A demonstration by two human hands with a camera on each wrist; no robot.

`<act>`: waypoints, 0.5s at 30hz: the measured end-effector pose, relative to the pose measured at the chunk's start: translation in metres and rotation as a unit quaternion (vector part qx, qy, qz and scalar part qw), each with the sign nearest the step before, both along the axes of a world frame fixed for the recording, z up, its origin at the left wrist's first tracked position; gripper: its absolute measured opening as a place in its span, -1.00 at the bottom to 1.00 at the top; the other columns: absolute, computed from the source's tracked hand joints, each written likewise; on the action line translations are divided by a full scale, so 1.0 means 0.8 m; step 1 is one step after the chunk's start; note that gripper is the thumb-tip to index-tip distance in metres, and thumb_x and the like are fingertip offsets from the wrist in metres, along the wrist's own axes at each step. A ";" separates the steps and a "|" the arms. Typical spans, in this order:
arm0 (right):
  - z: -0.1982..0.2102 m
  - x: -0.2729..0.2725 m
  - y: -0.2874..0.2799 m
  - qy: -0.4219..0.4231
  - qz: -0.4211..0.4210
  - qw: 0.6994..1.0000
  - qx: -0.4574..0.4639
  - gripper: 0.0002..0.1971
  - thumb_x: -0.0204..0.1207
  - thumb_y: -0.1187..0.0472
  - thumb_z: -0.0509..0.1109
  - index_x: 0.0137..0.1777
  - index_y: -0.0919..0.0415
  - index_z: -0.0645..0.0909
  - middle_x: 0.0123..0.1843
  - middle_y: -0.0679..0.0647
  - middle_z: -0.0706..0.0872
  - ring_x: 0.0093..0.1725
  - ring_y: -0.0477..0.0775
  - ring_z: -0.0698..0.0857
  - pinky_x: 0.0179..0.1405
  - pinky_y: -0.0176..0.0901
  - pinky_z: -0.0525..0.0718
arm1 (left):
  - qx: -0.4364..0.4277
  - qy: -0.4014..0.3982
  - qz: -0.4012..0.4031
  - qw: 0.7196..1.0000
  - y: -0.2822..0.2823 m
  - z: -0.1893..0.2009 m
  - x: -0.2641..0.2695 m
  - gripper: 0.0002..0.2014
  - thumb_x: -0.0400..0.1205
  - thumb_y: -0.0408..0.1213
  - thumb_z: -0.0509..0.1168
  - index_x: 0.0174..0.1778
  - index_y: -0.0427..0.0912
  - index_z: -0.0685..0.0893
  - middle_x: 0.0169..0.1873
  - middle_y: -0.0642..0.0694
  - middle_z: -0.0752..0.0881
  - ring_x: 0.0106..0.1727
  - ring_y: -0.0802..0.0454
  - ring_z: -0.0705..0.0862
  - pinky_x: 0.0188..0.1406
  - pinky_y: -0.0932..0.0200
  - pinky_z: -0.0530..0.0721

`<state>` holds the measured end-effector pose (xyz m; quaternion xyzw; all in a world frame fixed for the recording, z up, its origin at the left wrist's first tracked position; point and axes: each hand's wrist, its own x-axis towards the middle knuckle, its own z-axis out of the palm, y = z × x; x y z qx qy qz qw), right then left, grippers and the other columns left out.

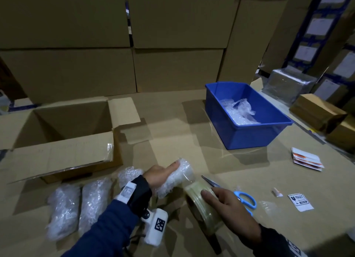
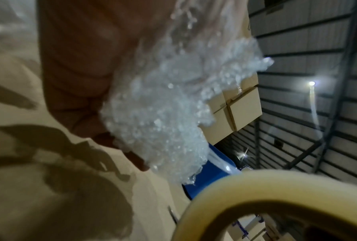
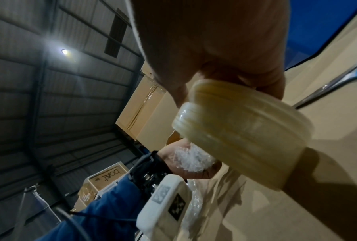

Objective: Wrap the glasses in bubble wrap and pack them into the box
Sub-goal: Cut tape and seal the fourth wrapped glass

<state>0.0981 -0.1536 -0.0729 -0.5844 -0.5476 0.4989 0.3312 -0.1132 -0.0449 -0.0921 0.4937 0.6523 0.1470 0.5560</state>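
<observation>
1. Gripping a glass bundled in bubble wrap (image 1: 173, 177), the left hand (image 1: 160, 175) lies thumb-up over it just above the cardboard table (image 1: 211, 160); the left wrist view alone shows the fingers (image 2: 87, 101) curled under the crinkled, pearly plastic.
2. The right hand (image 1: 225, 204) clasps a roll of clear tape (image 1: 201, 204), its end touching the bundle. Only the right wrist view shows the roll's ridged, yellowish layers.
3. At 9 o'clock from the hands, three more wrapped glasses (image 1: 80, 204) lie side by side on the table.
4. At 10 o'clock stands the open cardboard box (image 1: 63, 139), flaps spread.
5. Blue-handled scissors (image 1: 240, 196) lie at 3 o'clock, partly under the right hand.
6. At 1 o'clock, a blue plastic tub (image 1: 247, 137) holds loose bubble wrap (image 1: 240, 110).
7. Labels (image 1: 306, 158) lie at 2 o'clock and a fragile sticker (image 1: 300, 202) at 3 o'clock.
</observation>
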 end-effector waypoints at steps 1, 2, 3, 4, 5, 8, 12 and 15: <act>-0.002 0.002 0.002 0.004 -0.006 1.000 -0.003 -0.54 0.56 -0.17 0.36 -0.14 0.30 0.68 -0.31 0.04 0.67 -0.25 -0.09 0.64 -0.19 -0.11 0.56 | 0.029 0.001 0.001 1.000 0.001 -0.004 0.003 -0.18 0.37 0.54 0.21 0.19 -0.15 0.66 -0.06 -0.04 0.69 -0.02 0.01 0.65 0.10 0.06 0.55; -0.002 0.003 0.004 0.006 -0.014 1.000 -0.003 -0.58 0.58 -0.14 0.35 -0.10 0.26 0.72 -0.28 0.04 0.74 -0.23 -0.10 0.68 -0.16 -0.12 0.60 | 0.051 0.015 -0.001 0.999 0.002 -0.007 0.006 -0.37 0.39 0.53 0.22 -0.13 -0.04 0.62 -0.29 0.03 0.57 -0.22 0.07 0.58 -0.01 0.10 0.54; -0.003 0.003 0.005 0.004 -0.022 1.000 -0.003 -0.62 0.59 -0.12 0.34 -0.09 0.22 0.75 -0.25 0.08 0.78 -0.22 -0.10 0.70 -0.15 -0.13 0.62 | 0.066 0.028 -0.001 0.997 0.001 -0.007 0.009 -0.44 0.42 0.50 0.22 -0.31 0.00 0.48 -0.39 0.05 0.46 -0.33 0.07 0.49 -0.14 0.13 0.51; -0.004 0.004 0.007 0.001 -0.024 1.000 -0.003 -0.63 0.60 -0.11 0.33 -0.08 0.19 0.76 -0.21 0.13 0.80 -0.20 -0.08 0.73 -0.14 -0.12 0.63 | 0.074 0.045 -0.002 0.996 0.001 -0.010 0.012 -0.44 0.47 0.46 0.23 -0.38 -0.02 0.39 -0.44 0.02 0.40 -0.38 0.05 0.44 -0.27 0.15 0.44; -0.004 0.005 0.009 -0.001 -0.024 1.000 -0.002 -0.64 0.60 -0.11 0.33 -0.07 0.18 0.76 -0.18 0.15 0.81 -0.18 -0.04 0.75 -0.13 -0.09 0.65 | 0.088 0.064 -0.004 0.994 0.002 -0.010 0.015 -0.43 0.50 0.43 0.23 -0.40 -0.05 0.38 -0.45 0.00 0.39 -0.40 0.04 0.42 -0.35 0.17 0.38; -0.005 0.005 0.012 0.006 -0.033 0.999 -0.006 -0.70 0.61 -0.07 0.34 0.01 0.14 0.76 -0.14 0.05 0.84 -0.11 -0.03 0.79 -0.14 -0.17 0.66 | 0.112 0.111 0.002 0.987 0.004 -0.014 0.020 -0.47 0.53 0.37 0.25 -0.30 -0.09 0.49 -0.37 -0.02 0.51 -0.34 0.05 0.48 -0.40 0.16 0.38; -0.009 0.003 0.013 -0.012 -0.050 0.999 0.005 -0.73 0.58 -0.10 0.36 0.00 0.07 0.75 -0.15 -0.02 0.84 -0.08 -0.04 0.79 -0.04 -0.07 0.71 | 0.132 0.149 -0.009 0.980 0.006 -0.012 0.024 -0.38 0.58 0.34 0.22 0.09 -0.23 0.65 -0.13 -0.16 0.70 -0.25 0.08 0.57 -0.44 0.23 0.35; -0.011 0.003 0.012 -0.016 -0.063 0.998 0.001 -0.62 0.43 -0.25 0.37 -0.01 0.03 0.75 -0.16 -0.07 0.82 -0.09 -0.11 0.78 -0.02 -0.12 0.69 | 0.170 0.199 0.002 0.965 -0.002 -0.010 0.025 -0.43 0.60 0.31 0.21 0.19 -0.16 0.59 -0.05 -0.01 0.63 -0.05 0.07 0.57 -0.14 0.17 0.52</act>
